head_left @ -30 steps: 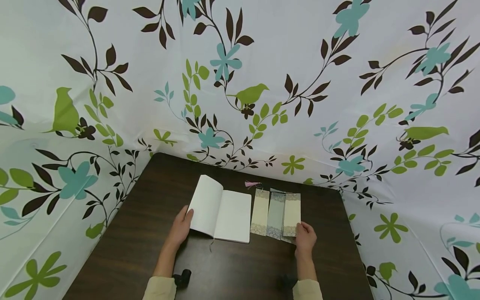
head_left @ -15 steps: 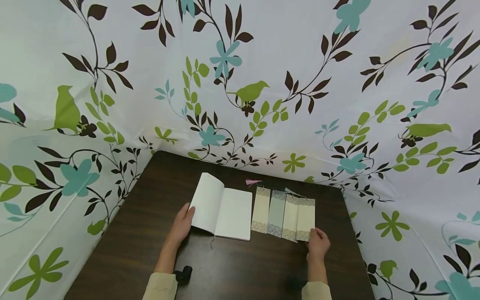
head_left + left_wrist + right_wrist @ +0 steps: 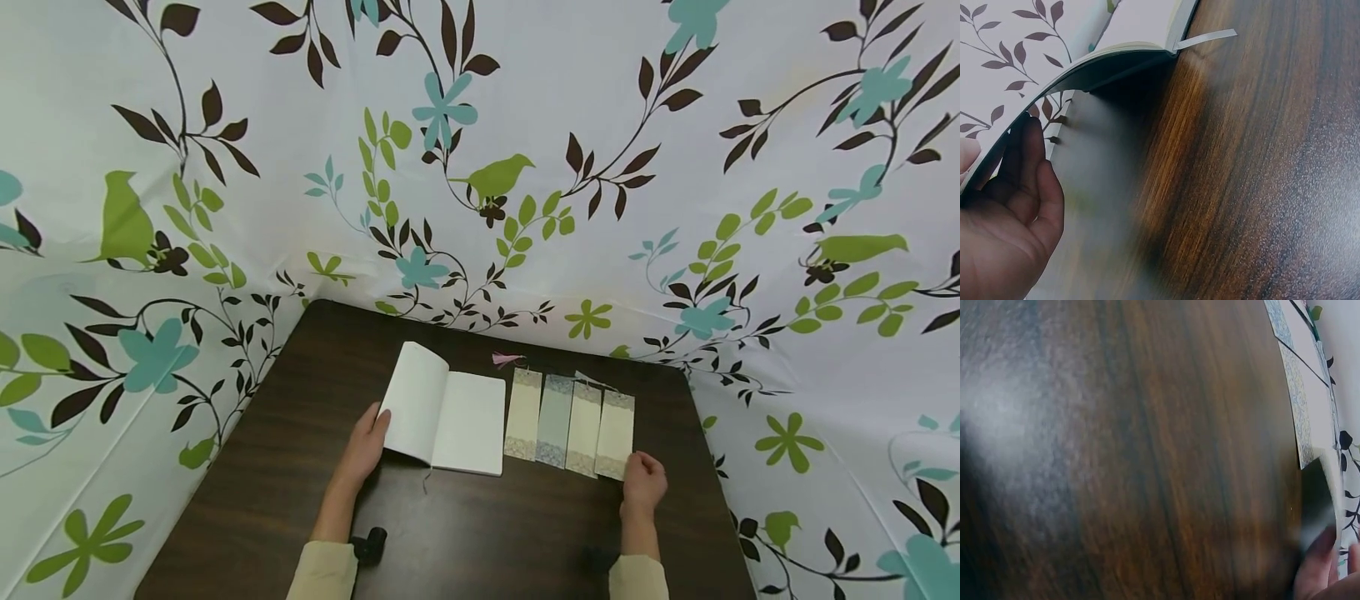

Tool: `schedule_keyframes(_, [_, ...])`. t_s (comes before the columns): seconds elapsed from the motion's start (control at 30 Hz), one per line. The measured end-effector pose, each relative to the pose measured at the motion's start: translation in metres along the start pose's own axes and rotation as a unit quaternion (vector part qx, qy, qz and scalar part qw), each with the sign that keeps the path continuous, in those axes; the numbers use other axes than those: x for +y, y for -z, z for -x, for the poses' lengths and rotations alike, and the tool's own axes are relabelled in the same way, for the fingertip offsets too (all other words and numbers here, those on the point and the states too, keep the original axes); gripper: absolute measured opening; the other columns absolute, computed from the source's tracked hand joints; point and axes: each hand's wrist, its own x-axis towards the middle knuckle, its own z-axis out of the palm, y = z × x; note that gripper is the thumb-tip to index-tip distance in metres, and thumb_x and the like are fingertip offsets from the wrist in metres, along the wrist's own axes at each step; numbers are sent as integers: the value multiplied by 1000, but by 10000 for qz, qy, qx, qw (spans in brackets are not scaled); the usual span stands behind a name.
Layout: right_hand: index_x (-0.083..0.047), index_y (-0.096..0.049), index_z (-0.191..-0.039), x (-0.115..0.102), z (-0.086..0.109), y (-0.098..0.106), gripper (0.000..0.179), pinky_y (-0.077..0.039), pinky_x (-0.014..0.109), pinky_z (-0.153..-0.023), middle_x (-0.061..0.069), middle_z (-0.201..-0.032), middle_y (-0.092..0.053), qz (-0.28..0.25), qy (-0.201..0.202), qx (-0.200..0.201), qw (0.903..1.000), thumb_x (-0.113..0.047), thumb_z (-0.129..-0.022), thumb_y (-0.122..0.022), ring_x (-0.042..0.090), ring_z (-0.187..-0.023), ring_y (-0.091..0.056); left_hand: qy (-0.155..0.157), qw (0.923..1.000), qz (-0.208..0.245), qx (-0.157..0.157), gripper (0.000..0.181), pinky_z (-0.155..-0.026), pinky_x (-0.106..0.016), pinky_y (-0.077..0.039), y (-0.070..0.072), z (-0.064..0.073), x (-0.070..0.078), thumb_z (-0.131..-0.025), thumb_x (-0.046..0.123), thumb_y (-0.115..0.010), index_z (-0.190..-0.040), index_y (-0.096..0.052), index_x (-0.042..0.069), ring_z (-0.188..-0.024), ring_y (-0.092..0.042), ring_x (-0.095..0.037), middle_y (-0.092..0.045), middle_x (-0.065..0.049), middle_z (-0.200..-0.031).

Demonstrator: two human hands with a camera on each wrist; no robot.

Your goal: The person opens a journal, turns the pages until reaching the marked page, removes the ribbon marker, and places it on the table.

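Note:
An open notebook point(image 3: 471, 423) with blank white pages lies on the table. My left hand point(image 3: 366, 442) grips its raised left side, thumb over the page and fingers beneath the dark cover, as the left wrist view shows. To its right, several card bookmarks with lace-patterned ends sit side by side: a cream bookmark point(image 3: 522, 414), a blue-grey bookmark point(image 3: 555, 421), another cream bookmark point(image 3: 583, 429) and the rightmost bookmark point(image 3: 615, 433). My right hand point(image 3: 643, 483) pinches that last one at its lower right corner; in the right wrist view this corner is lifted, showing a dark underside.
A pink tassel point(image 3: 506, 359) rests above the first bookmark, and a pale strip point(image 3: 595, 381) lies behind the right ones. A ribbon marker point(image 3: 1210, 39) hangs from the notebook's spine. Patterned cloth point(image 3: 480, 208) encloses the dark wooden table point(image 3: 480, 542).
My right hand has drawn the bookmarks out to the right, from an overlapping stack into a spread row, uncovering more of each. My left hand keeps its grip on the notebook.

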Motion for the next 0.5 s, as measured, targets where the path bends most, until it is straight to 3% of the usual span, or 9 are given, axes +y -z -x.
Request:
schedule_keyframes(0.2, [8, -53, -142, -3, 3, -6, 41, -41, 32, -94, 16, -140, -49, -102, 297, 279, 9991, -19, -110, -50, 28, -122, -50, 14, 9999, 107, -24, 56, -128, -63, -27, 0, 1, 1, -119, 36, -37, -164, -37, 3, -158, -35, -41, -44, -24, -165])
schedule_keyframes(0.3, [11, -53, -142, -2, 4, -9, 42, -40, 34, -101, 23, -152, -43, -174, 488, 393, 9979, -16, -110, -48, 34, -133, -46, 28, 9999, 146, -62, 57, -129, -63, -25, 1, 3, 1, -119, 36, -37, -165, -35, 2, -160, -31, -42, -42, -25, -167])
schedule_keyframes(0.37, [13, -55, -139, 0, 5, -12, 40, -39, 31, -99, 24, -152, -45, -194, 651, 490, 9965, -13, -109, -48, 32, -130, -48, 39, 9998, 167, -102, 59, -130, -63, -22, 1, 4, 2, -119, 36, -37, -167, -31, 1, -162, -27, -42, -37, -24, -170])
schedule_keyframes(0.5, [13, -61, -132, 3, 7, -15, 34, -39, 21, -83, 19, -135, -54, -114, 964, 674, 9930, -8, -107, -51, 16, -103, -50, 17, 9997, 186, -150, 62, -131, -63, -21, 1, 3, 1, -119, 38, -38, -168, -29, 1, -164, -24, -41, -34, -23, -172])
